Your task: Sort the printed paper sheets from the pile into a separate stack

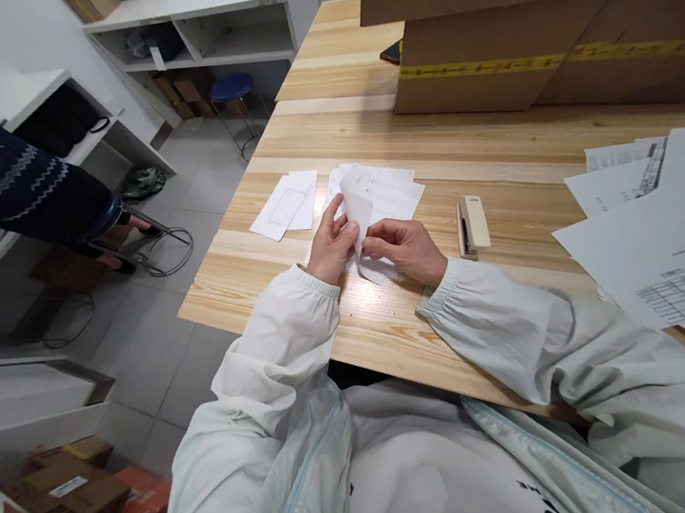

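Note:
Between my two hands a small sheet of white paper (360, 214) is held up on edge above the wooden table. My left hand (334, 241) grips its left side, thumb in front. On the other side, the fingers of my right hand (405, 247) pinch the paper near its lower right. Behind and beneath it lie several loose printed papers (393, 188), partly covered by my hands. Left of these, two white slips (286, 205) overlap on the table. A cream stapler (473, 225) rests to the right of my right hand.
Large cardboard boxes (481, 65) stand at the table's back right, with a dark phone (392, 52) beside them. A pile of printed sheets (658, 234) lies at the right. Past the table's left edge are a blue stool (233, 87) and a seated person (12, 164).

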Action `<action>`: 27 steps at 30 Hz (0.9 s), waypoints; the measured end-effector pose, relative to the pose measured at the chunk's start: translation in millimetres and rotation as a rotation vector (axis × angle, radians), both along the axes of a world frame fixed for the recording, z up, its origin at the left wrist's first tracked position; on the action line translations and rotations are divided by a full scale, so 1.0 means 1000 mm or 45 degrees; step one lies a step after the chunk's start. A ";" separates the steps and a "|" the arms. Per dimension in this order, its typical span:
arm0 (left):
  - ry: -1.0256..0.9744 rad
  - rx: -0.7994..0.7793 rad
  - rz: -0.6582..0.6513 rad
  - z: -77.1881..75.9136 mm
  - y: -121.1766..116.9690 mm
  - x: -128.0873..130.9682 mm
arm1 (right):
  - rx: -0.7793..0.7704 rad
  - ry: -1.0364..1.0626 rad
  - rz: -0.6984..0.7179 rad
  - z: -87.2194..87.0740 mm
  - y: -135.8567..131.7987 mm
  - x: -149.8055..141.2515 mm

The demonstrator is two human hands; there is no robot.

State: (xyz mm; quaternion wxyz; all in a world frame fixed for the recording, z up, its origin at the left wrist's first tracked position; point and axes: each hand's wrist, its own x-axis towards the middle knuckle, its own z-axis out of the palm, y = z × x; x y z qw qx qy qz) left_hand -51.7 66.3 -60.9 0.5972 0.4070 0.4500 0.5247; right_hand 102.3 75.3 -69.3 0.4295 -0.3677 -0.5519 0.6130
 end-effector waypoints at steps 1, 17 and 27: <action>-0.005 0.005 -0.008 -0.001 0.000 0.000 | 0.001 0.001 0.003 0.000 0.001 0.000; -0.032 0.022 -0.033 -0.017 0.005 -0.004 | -0.011 0.027 -0.032 -0.002 0.003 -0.002; -0.015 0.037 -0.051 -0.017 0.007 -0.004 | -0.017 -0.005 -0.061 0.001 0.002 -0.003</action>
